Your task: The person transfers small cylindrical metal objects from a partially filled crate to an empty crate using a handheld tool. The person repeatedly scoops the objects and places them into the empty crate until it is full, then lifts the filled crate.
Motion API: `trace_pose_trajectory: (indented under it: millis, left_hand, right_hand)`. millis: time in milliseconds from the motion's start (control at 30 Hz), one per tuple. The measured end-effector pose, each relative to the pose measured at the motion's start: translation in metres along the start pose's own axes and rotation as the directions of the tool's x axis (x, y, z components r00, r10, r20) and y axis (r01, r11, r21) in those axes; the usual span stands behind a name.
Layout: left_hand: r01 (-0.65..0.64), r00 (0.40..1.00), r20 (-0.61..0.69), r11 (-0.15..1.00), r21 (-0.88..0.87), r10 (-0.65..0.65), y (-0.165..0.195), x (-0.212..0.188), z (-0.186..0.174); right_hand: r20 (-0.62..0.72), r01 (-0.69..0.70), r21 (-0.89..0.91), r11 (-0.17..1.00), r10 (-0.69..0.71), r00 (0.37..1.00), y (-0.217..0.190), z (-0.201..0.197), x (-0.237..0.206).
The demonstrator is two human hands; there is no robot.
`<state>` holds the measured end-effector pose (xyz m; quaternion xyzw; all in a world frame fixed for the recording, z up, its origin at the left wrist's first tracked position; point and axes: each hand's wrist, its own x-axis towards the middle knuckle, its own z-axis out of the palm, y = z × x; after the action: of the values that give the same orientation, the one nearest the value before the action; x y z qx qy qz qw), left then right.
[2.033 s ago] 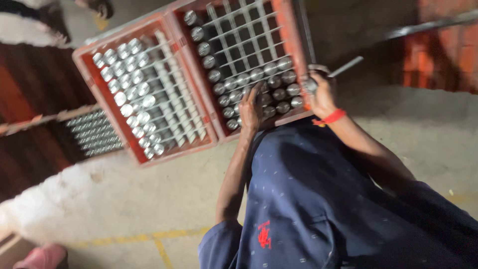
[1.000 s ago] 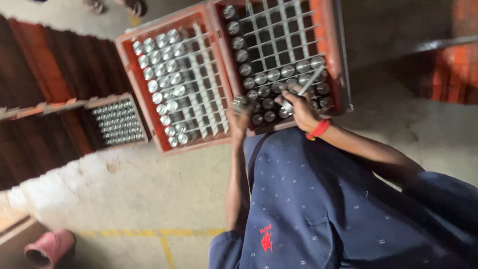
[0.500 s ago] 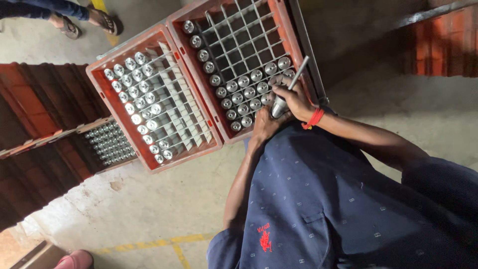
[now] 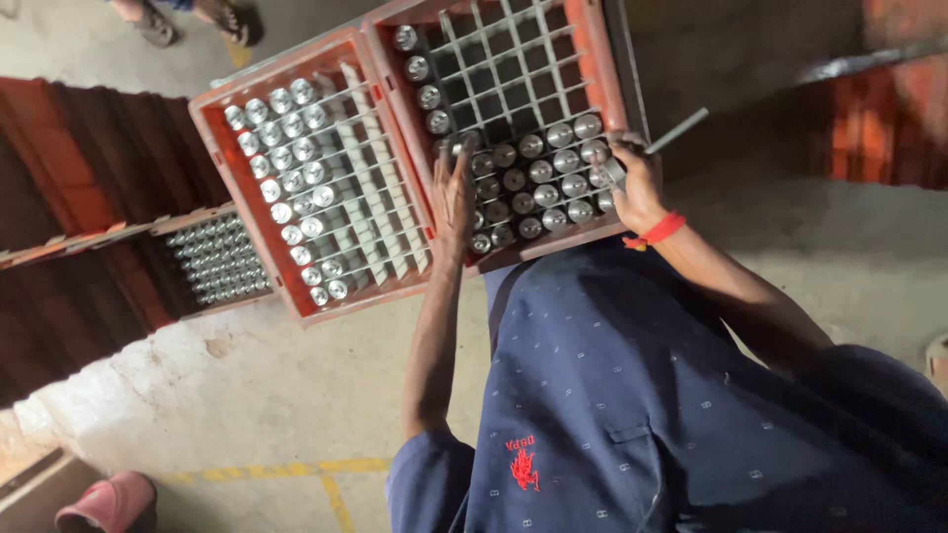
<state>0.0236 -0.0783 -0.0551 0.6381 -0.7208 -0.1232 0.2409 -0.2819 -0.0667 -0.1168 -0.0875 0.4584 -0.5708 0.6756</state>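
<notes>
While stacked red crates (image 4: 69, 188) are filling the far left edge, a lower crate of capped bottles (image 4: 212, 259) is showing between them, partly shaded. Next rightward, a red crate (image 4: 321, 188) is sitting with two columns of silver-capped bottles (image 4: 286, 168) along its left side; its right-hand cells are standing vacant behind white dividers. Bare concrete floor (image 4: 247, 395) is lying open below it, with a yellow painted line and a pink sandal (image 4: 109, 501) at the bottom left corner.

Touching that crate's right wall, a second red crate (image 4: 592, 59) is holding capped bottles (image 4: 538, 183) in its near rows and one column along its left; the far cells are standing open.

Left hand (image 4: 454, 197) is lying flat over the near-left caps of this second crate, fingers straight and pressed close together, pinching nothing. Right hand (image 4: 632, 183) is resting at the crate's near-right corner, fingers curled around a slim grey metal rod (image 4: 676, 130) that is sticking out up and to the right past the crate rim; a red band (image 4: 657, 230) is circling the wrist. Whether the fingertips are also touching a cap cannot be told.

Dark blue shirt (image 4: 642, 395) is covering the lower right, hiding the floor there. More red crates (image 4: 889, 118) are blurring at the right edge. Another person's sandalled feet (image 4: 188, 20) are cut off at the top left.
</notes>
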Motion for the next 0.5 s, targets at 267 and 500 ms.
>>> trace_pose_trajectory:
  millis: [267,500]
  left_hand:
    - [0.361,0.905,-0.306,0.914,0.184,-0.296,-0.080,-0.096,-0.081]
    - [0.637,0.771,-0.303,0.673,0.375,-0.561,-0.163,-0.154,-0.136]
  right_hand:
    - [-0.005,-0.163,-0.014,0.987,0.163,0.987,0.028,-0.012,-0.023]
    - [0.003,-0.142,-0.085,0.986,0.142,0.990,0.050,0.022,-0.030]
